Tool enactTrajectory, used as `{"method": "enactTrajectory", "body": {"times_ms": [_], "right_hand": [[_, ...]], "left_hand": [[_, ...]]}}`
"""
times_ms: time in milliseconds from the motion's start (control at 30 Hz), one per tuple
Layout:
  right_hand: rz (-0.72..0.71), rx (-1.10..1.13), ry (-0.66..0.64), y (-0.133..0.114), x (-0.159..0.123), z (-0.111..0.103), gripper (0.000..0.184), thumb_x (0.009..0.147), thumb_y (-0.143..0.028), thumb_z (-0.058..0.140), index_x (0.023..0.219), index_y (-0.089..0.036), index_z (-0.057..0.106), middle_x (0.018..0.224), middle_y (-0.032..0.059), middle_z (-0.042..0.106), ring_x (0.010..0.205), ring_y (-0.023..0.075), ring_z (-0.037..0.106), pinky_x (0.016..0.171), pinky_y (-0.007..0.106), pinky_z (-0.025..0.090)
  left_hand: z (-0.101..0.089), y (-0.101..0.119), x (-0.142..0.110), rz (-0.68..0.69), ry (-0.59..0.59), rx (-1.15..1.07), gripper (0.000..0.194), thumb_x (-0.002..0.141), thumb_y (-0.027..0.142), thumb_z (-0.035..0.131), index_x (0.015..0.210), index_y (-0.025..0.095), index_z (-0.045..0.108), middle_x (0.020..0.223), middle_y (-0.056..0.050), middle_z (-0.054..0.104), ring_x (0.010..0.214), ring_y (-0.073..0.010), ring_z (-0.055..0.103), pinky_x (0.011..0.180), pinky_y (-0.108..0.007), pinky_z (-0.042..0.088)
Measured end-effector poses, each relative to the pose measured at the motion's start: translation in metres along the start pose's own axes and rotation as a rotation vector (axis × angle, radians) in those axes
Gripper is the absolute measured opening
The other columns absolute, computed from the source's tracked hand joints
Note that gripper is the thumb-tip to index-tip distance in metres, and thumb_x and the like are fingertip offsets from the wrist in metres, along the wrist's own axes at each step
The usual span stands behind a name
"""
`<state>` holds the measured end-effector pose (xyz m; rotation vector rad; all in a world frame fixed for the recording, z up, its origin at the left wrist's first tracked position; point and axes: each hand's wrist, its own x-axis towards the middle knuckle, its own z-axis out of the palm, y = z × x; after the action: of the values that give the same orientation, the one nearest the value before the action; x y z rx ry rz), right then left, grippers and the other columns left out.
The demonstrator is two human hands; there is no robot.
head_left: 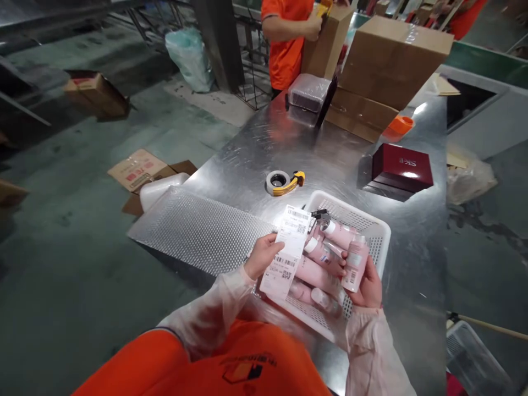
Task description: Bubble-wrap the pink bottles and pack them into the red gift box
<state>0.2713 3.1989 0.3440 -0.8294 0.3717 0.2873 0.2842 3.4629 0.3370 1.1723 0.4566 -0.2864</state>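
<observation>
Between thumb and fingers, my left hand (264,254) pinches a white printed label sheet (292,242) with barcodes and QR codes. My right hand (369,285) is wrapped round a pink bottle (355,264), its barcode side facing up. Both hands are over a white plastic basket (381,228) on the metal table. Several pink bottles and tubes (319,274) lie inside it, partly covered by the label sheet. A dark object (318,213) shows at the basket's far left corner; I cannot make out its kind.
Bubble wrap (202,228) spreads over the table's left edge. Beyond the basket are a tape roll (277,180), a yellow cutter (291,185) and a dark red box (402,169). Large cartons (396,60) stand farther back, near a co-worker in orange (284,49). Open cartons (142,170) sit on the floor.
</observation>
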Motion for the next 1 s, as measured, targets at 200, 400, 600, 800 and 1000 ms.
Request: {"method": "enactTrajectory", "body": {"times_ms": [200, 400, 600, 800, 1000], "right_hand": [[-0.066, -0.172, 0.082, -0.011, 0.005, -0.011, 0.044, 0.079, -0.068, 0.065, 0.098, -0.028, 0.071, 0.092, 0.0065, 0.068, 0.07, 0.0188, 0.061, 0.051, 0.031, 0.053], [-0.369, -0.906, 0.346, -0.045, 0.034, -0.035, 0.07, 0.061, -0.055, 0.082, 0.12, -0.023, 0.063, 0.105, 0.0076, 0.071, 0.083, 0.0232, 0.066, 0.073, 0.038, 0.056], [-0.425, -1.871, 0.291, -0.081, 0.075, -0.034, 0.059, 0.075, -0.037, 0.069, 0.131, -0.02, 0.063, 0.121, 0.0135, 0.069, 0.11, 0.0342, 0.062, 0.093, 0.046, 0.049], [-0.226, -2.11, 0.241, -0.075, 0.107, -0.02, 0.055, 0.081, -0.023, 0.065, 0.135, -0.021, 0.06, 0.132, 0.0155, 0.06, 0.118, 0.0315, 0.054, 0.094, 0.042, 0.044], [-0.218, -2.021, 0.207, -0.063, 0.125, -0.034, 0.052, 0.08, -0.017, 0.064, 0.132, -0.016, 0.063, 0.131, 0.0176, 0.063, 0.119, 0.0343, 0.054, 0.099, 0.048, 0.043]], "left_hand": [[-0.003, -0.002, 0.001, 0.011, -0.025, -0.004, 0.029, 0.06, 0.032, 0.081, 0.081, 0.013, 0.073, 0.074, -0.005, 0.076, 0.066, -0.0195, 0.069, 0.063, -0.029, 0.052], [-0.006, -0.002, 0.002, 0.003, -0.007, 0.001, 0.029, 0.059, 0.031, 0.08, 0.08, 0.013, 0.073, 0.073, -0.005, 0.076, 0.064, -0.019, 0.068, 0.06, -0.028, 0.05], [-0.009, -0.001, 0.002, -0.037, 0.038, 0.008, 0.03, 0.056, 0.031, 0.08, 0.078, 0.013, 0.072, 0.069, -0.004, 0.075, 0.06, -0.0183, 0.066, 0.059, -0.028, 0.049], [-0.012, 0.004, -0.003, -0.054, 0.086, 0.027, 0.033, 0.054, 0.033, 0.08, 0.079, 0.014, 0.072, 0.069, -0.004, 0.074, 0.061, -0.0183, 0.066, 0.059, -0.028, 0.05], [-0.015, 0.007, -0.006, -0.057, 0.127, 0.032, 0.042, 0.052, 0.037, 0.083, 0.084, 0.011, 0.074, 0.071, -0.005, 0.075, 0.066, -0.0213, 0.068, 0.063, -0.029, 0.051]]}}
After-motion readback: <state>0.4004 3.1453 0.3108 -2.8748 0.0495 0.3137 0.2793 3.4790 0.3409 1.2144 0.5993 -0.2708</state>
